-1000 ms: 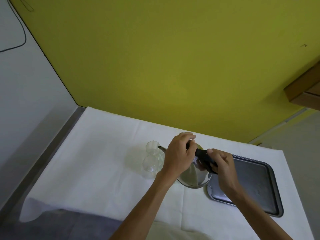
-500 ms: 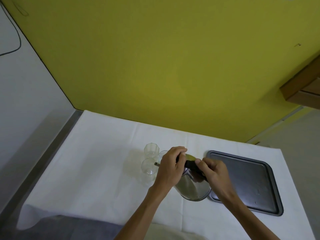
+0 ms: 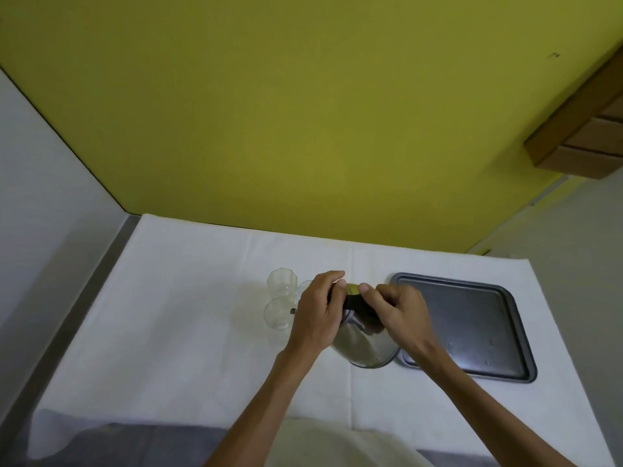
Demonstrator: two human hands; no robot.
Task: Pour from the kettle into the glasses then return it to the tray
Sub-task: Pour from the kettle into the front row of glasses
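Observation:
A steel kettle (image 3: 364, 348) is held tilted to the left above the white tablecloth, its base turned toward me. My right hand (image 3: 394, 311) grips its black handle. My left hand (image 3: 320, 311) presses on the lid at the top. The spout tip (image 3: 292, 311) hangs over the rim of the near clear glass (image 3: 276, 315). A second clear glass (image 3: 282, 281) stands just behind it, and a third glass (image 3: 304, 285) shows partly behind my left hand. The dark metal tray (image 3: 472, 315) lies to the right with nothing on it.
The table (image 3: 188, 298) is covered by a white cloth and stands against a yellow wall. A grey wall runs along the left side. A brown wooden shelf (image 3: 586, 136) juts out at the upper right.
The kettle has tipped further left and its spout has lowered from the far glass to the near glass. Both hands moved with it.

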